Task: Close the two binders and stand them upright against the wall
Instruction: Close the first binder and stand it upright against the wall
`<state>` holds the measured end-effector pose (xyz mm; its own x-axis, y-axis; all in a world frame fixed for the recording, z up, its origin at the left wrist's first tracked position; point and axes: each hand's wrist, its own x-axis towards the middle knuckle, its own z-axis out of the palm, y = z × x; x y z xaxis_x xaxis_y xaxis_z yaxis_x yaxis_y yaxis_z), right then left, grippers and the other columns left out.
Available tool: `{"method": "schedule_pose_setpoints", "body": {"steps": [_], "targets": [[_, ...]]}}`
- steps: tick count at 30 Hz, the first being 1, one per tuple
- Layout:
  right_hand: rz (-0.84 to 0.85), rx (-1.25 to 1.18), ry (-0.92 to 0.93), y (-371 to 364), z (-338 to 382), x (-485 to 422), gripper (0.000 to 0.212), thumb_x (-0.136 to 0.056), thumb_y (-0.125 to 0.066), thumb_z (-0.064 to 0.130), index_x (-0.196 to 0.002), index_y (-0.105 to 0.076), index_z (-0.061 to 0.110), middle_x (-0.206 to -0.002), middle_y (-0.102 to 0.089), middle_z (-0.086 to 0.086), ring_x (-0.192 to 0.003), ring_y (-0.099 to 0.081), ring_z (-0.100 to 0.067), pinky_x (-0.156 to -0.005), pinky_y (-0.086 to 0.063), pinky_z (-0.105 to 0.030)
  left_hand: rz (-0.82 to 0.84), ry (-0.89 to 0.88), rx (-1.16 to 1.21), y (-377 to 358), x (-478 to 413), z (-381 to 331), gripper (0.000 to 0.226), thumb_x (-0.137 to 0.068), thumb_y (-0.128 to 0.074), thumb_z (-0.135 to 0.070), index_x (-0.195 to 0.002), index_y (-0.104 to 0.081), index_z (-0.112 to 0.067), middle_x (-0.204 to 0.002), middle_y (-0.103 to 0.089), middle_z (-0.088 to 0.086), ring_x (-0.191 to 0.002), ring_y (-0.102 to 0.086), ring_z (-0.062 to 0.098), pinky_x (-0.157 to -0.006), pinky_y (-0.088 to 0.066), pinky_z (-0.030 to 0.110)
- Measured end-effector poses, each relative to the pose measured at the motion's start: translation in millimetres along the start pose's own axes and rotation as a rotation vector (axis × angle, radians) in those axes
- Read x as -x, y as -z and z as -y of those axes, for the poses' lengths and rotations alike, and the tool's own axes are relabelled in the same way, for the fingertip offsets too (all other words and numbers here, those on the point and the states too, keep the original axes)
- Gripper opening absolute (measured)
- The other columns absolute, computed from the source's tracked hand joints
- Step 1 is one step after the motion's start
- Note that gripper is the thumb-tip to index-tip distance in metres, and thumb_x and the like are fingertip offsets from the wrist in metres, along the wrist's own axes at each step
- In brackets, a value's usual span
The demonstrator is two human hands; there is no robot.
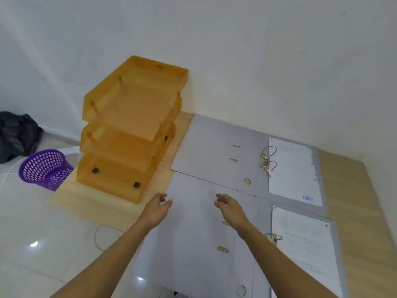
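Both binders lie flat & wide open on the table (348, 190), which is light wood w/ its far edge against the white wall (257, 61). Far binder (214, 151) sits nearest the wall: grey inside cover spread to the left, ring mechanism (267, 161) open-looking near the spine, white sheet w/ blue print on the right half. Near binder (193, 233) is just in front of it, its top edge tucked under or touching the far one's front edge, can't tell which. Its cover also spreads left, rings (274, 238) partly hidden behind my right forearm, paper stack on the right half.

My left hand (156, 209) hovers at the near binder's upper-left corner, fingers loosely curled, grip released, nothing in it. My right hand (231, 208) hovers over the same cover, a bit right of centre, fingers spread & slack, also holding nothing. Whether either hand touches the cover, can't tell.

Left of the binders: orange 3-tier tray stack (131, 130) on the table's corner, against the wall. Beyond the table edge, on the tiled floor, a purple mesh basket (45, 168) & a dark bag (17, 134) behind it.
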<state>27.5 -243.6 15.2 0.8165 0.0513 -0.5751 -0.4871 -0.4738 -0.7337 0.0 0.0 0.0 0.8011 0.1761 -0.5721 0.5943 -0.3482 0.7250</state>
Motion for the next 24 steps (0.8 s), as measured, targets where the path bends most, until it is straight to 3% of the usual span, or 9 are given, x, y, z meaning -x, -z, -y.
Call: {"method": "schedule_pose_setpoints", "body": {"steps": [3,5,8,11,16,20,24], "targets": [[0.041,0.056,-0.015,-9,-1,-8,0.048,-0.103,-0.049,0.028,-0.151,-0.046,0.023,-0.158,-0.045,-0.003,-0.142,-0.045,-0.023,-0.114,-0.037,-0.038,-0.049,0.051,0.002,-3,-13,12,0.060,-0.101,-0.054,-0.028,-0.154,-0.034,-0.007,-0.160,-0.035,0.012,-0.145,-0.040,0.029,-0.112,-0.039,0.040],[0.145,0.149,-0.040,-16,-9,-12,0.054,-0.105,-0.045,0.030,-0.157,-0.034,0.025,-0.166,-0.030,0.000,-0.153,-0.030,-0.023,-0.120,-0.025,-0.036,-0.077,0.088,-0.008,-8,-20,21,0.065,-0.100,-0.056,-0.025,-0.155,-0.030,-0.005,-0.160,-0.032,0.014,-0.145,-0.038,0.032,-0.116,-0.038,0.043],[0.261,0.311,-0.060,-32,-26,-21,0.059,-0.107,-0.040,0.035,-0.162,-0.019,0.029,-0.173,0.001,0.003,-0.159,0.007,-0.021,-0.126,-0.005,-0.044,-0.133,0.107,-0.021,-15,-25,35,0.064,-0.096,-0.060,-0.021,-0.153,-0.035,-0.004,-0.154,-0.040,0.014,-0.140,-0.042,0.032,-0.115,-0.039,0.046],[0.282,0.381,-0.046,-40,-32,-24,0.061,-0.106,-0.041,0.036,-0.162,-0.016,0.030,-0.171,0.013,0.004,-0.157,0.021,-0.023,-0.125,0.000,-0.048,-0.178,0.094,-0.059,-19,-28,43,0.060,-0.093,-0.064,-0.023,-0.148,-0.044,-0.006,-0.145,-0.047,0.011,-0.133,-0.049,0.032,-0.110,-0.043,0.046],[0.267,0.325,-0.073,-38,-23,-24,0.063,-0.106,-0.041,0.038,-0.162,-0.014,0.031,-0.172,0.009,0.005,-0.157,0.018,-0.022,-0.127,-0.002,-0.049,-0.135,0.129,-0.027,-9,-40,40,0.051,-0.090,-0.068,-0.036,-0.133,-0.057,-0.011,-0.133,-0.054,0.010,-0.118,-0.058,0.030,-0.103,-0.049,0.045],[0.227,0.230,-0.068,-30,-6,-15,0.061,-0.105,-0.039,0.045,-0.161,-0.017,0.034,-0.172,0.000,0.008,-0.159,0.006,-0.019,-0.128,-0.004,-0.045,0.037,0.099,0.084,12,-35,17,0.037,-0.095,-0.066,-0.033,-0.123,-0.062,-0.011,-0.120,-0.067,0.004,-0.100,-0.066,0.019,-0.081,-0.053,0.030],[0.190,0.090,0.020,-12,11,5,0.059,-0.103,-0.036,0.056,-0.158,-0.027,0.039,-0.172,-0.008,0.013,-0.159,-0.007,-0.012,-0.127,-0.010,-0.038,0.237,-0.034,0.178,20,-8,-27,0.031,-0.099,-0.060,-0.030,-0.130,-0.063,-0.024,-0.118,-0.074,-0.008,-0.100,-0.074,0.011,-0.081,-0.059,0.027]]}}
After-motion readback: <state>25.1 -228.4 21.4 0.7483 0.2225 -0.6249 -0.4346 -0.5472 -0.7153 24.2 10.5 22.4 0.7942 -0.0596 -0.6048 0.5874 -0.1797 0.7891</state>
